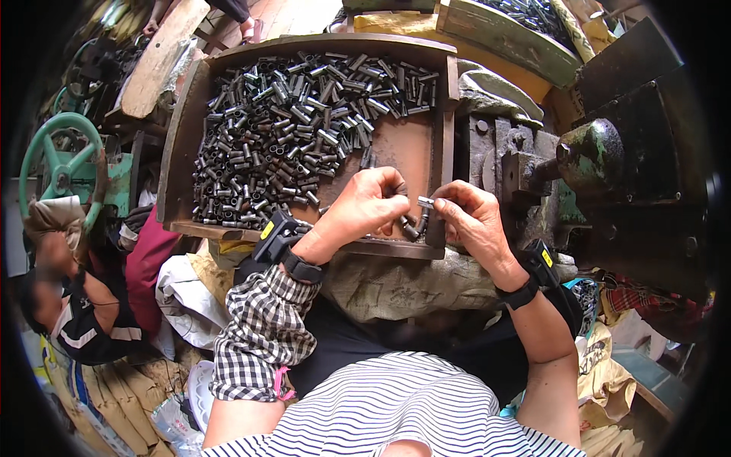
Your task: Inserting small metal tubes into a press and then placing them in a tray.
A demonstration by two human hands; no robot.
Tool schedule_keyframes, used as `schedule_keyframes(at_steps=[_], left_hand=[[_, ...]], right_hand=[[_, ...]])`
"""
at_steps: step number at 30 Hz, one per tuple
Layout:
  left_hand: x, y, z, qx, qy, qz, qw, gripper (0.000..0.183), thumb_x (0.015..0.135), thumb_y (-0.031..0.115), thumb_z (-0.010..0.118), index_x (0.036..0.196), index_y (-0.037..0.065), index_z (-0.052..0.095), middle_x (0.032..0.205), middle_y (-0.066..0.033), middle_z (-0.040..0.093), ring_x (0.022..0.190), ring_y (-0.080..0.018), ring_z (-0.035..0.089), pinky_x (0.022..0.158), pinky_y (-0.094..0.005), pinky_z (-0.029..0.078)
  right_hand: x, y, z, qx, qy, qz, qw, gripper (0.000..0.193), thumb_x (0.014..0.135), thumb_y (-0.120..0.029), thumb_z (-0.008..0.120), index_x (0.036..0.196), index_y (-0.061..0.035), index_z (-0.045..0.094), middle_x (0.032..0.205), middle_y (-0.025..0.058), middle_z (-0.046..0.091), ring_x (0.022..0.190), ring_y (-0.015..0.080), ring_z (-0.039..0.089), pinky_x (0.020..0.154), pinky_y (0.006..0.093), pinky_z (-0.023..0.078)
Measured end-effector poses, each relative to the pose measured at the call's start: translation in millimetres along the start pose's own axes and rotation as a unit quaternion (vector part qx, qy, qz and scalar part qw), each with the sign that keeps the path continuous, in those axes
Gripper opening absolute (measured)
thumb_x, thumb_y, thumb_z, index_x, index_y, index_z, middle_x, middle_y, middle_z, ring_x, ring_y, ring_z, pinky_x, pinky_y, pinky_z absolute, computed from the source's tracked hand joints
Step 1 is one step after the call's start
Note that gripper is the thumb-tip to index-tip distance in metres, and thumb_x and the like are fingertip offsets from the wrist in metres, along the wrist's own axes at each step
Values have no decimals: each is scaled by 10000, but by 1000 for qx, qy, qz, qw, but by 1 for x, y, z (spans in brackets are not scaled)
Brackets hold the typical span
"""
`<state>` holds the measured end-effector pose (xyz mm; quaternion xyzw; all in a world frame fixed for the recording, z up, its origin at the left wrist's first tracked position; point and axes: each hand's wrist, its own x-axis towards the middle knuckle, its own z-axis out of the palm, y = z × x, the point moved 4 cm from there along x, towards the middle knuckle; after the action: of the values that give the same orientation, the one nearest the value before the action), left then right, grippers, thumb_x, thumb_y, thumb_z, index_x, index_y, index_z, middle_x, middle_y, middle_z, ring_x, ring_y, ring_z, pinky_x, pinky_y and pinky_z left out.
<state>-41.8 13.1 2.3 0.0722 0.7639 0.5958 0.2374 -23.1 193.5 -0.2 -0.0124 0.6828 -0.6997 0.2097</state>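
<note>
A wooden tray (177, 141) lies in front of me, heaped on its left and far side with small dark metal tubes (274, 137). Over its near right corner, my right hand (478, 228) pinches a short, shiny metal tube (426, 202) between thumb and fingertips. Close beside it on the left is my left hand (364, 204), its fingers curled together; whatever they may hold is hidden. Beneath and between the two hands, a few loose metal tubes (412, 231) rest by the tray's near wall.
A dark machine with a greenish rounded part (594, 156) stands close on the right. On the left are a green handwheel (61, 167) and another person (95, 305). Sacking (381, 286) hangs below the tray's near edge. Another bin of metal parts (533, 19) stands at the far right.
</note>
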Motion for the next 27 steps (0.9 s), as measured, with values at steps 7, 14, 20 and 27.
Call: schedule_keyframes(at_steps=[7, 14, 20, 27], left_hand=[[0, -9, 4, -311, -9, -49, 949, 103, 884, 91, 559, 940, 5, 560, 766, -52, 613, 531, -84, 571, 457, -189, 482], [-2, -5, 7, -337, -27, -41, 940, 162, 894, 135, 586, 997, 11, 571, 798, -60, 637, 571, -69, 583, 487, -166, 473], [-2, -6, 8, -325, -29, -38, 944, 178, 900, 154, 584, 996, 4, 571, 770, -48, 640, 538, -45, 576, 451, -140, 443], [-2, -8, 14, -291, -31, -43, 955, 165, 901, 160, 587, 984, 18, 586, 746, -52, 644, 497, -55, 553, 432, -157, 432]], right_hand=[[-2, 0, 4, 70, -9, 25, 997, 141, 883, -138, 604, 930, -5, 595, 726, 1, 584, 525, 25, 504, 450, 165, 409], [2, 4, -1, 112, 7, 31, 993, 147, 879, -151, 613, 899, -8, 590, 702, 31, 609, 487, 49, 540, 423, 161, 408], [3, 6, -2, 134, 7, 31, 991, 139, 870, -143, 625, 890, -10, 589, 715, 36, 616, 487, 51, 541, 423, 161, 409], [1, 3, -3, 143, 22, 6, 989, 122, 846, -98, 648, 873, -1, 579, 712, 38, 614, 515, 70, 576, 442, 178, 451]])
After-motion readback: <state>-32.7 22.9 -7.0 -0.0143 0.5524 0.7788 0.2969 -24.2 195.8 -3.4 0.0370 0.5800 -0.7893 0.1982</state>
